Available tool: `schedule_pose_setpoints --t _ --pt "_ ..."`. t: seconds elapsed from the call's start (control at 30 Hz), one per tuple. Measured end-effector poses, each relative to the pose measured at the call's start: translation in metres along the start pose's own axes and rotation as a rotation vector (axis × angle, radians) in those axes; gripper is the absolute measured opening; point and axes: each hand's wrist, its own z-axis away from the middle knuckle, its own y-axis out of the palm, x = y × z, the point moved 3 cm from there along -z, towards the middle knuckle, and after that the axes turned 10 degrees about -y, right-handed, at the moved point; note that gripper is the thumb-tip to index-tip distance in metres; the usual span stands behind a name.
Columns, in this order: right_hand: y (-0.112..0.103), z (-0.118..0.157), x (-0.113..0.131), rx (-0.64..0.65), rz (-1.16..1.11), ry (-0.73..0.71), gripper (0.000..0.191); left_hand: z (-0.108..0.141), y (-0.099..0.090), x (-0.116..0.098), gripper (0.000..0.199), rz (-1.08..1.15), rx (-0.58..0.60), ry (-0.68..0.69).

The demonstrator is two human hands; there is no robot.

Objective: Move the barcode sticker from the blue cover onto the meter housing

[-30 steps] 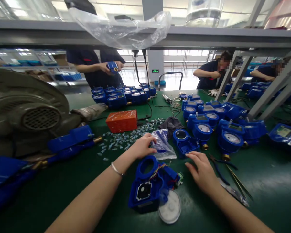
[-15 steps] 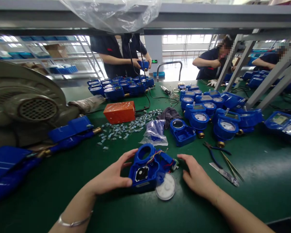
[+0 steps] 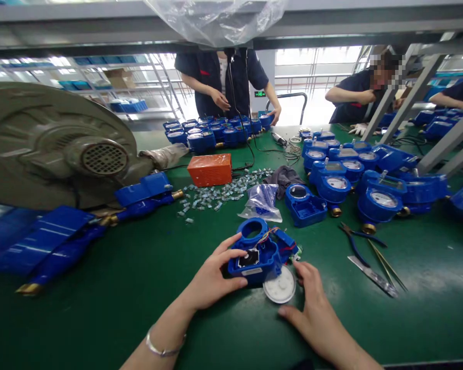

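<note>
My left hand (image 3: 216,272) grips the left side of an open blue meter housing (image 3: 259,267), its thumb at the front wall and a finger reaching inside by a black and white part (image 3: 248,258). Coloured wires run from the housing to a blue part with a green board (image 3: 287,244) at its right. A round clear-rimmed white disc (image 3: 280,285) lies against the housing's front right corner. Beside the disc is my right hand (image 3: 312,303), thumb and fingers apart around its right edge, holding nothing.
Pliers (image 3: 357,249), tweezers (image 3: 388,264) and a blade (image 3: 372,276) lie right. Behind are blue meters (image 3: 335,187), a plastic bag (image 3: 261,203), small clear pieces (image 3: 216,195), an orange box (image 3: 209,170). A blower (image 3: 57,149) stands left. Two people work across the table.
The view has swung left, so things sit further right. My left finger now reaches into the housing. My right hand has come down beside the disc. The person opposite has let go of a meter.
</note>
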Motion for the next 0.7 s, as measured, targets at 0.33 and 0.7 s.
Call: schedule_pose_setpoints --t 0.33,0.7 --pt "0.01 -0.005 -0.002 -0.041 0.087 -0.064 0.081 -0.001 0.026 -0.028 0.026 -0.168 -0.263 -0.069" --pt "0.02 -0.011 -0.004 -0.062 0.056 -0.098 0.091 -0.007 0.011 -0.016 0.026 -0.148 0.029 -0.091"
